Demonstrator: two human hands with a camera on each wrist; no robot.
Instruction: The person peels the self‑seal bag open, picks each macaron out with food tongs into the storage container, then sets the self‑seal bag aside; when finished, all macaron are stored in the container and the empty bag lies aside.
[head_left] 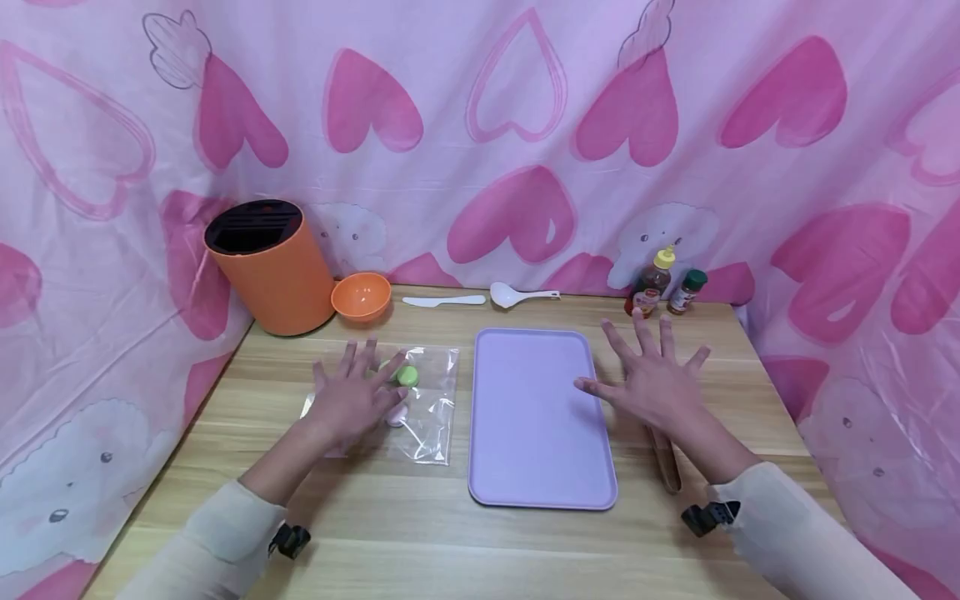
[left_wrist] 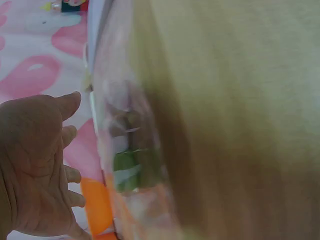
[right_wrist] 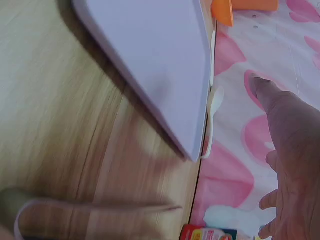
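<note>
With fingers spread, my left hand (head_left: 351, 404) hovers over a clear plastic bag (head_left: 435, 417) on the left of the table. Inside the bag show a green round piece (head_left: 407, 376) and a pale pink one (head_left: 397, 415); the hand hides part of the contents. My right hand (head_left: 660, 383), fingers also splayed, is above the table to the right of a lilac tray (head_left: 540, 425). Brown tongs (head_left: 664, 462) lie beneath that hand and wrist, partly covered. Neither hand holds anything.
Along the back stand an orange knife block (head_left: 277, 279), an orange bowl (head_left: 362, 297), a white knife (head_left: 444, 300), a white spoon (head_left: 510, 294), a yellow-capped sauce bottle (head_left: 649, 287) and a green-lidded spice jar (head_left: 686, 293). A pink heart-patterned curtain (head_left: 435, 183) surrounds the table.
</note>
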